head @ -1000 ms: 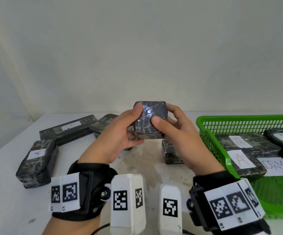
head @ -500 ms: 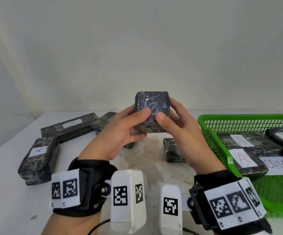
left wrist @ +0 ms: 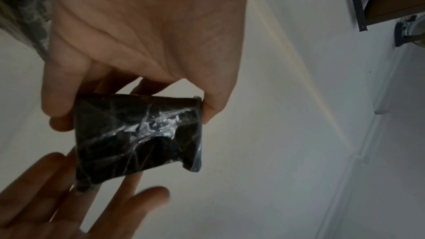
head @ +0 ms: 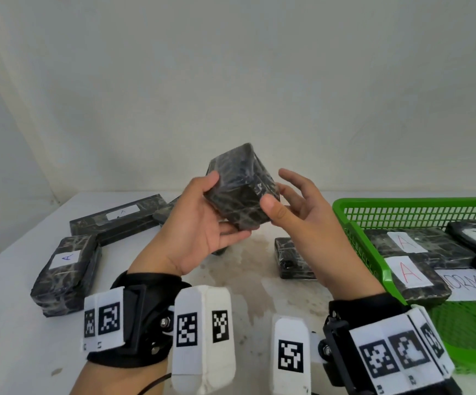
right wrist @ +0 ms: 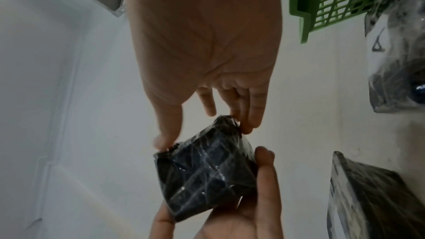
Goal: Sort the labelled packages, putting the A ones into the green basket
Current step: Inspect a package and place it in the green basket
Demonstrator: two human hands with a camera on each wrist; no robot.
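Note:
A small black film-wrapped package [head: 239, 192] is held up above the table between both hands, tilted on a corner; no label shows on the faces in view. My left hand [head: 216, 212] grips it with the thumb on its upper left and the fingers curled beneath. My right hand [head: 279, 195] pinches it, thumb on the front face and fingers behind, index finger lifted off. The left wrist view shows the package [left wrist: 138, 137] under the left hand [left wrist: 138, 86]. In the right wrist view the right hand [right wrist: 207, 130] pinches the package [right wrist: 207, 170]. The green basket [head: 353, 223] stands to the right.
In the basket lie packages labelled A [head: 407, 243] [head: 410, 275] and a paper sheet [head: 470, 283]. On the white table [head: 17, 337] are an A package [head: 66, 269], a long labelled package [head: 117, 220] and a small dark package [head: 290, 258]. A wall is close behind.
The package has been turned from square-on to tilted on a corner. My left hand has slid under it, and my right fingers have loosened and spread behind it.

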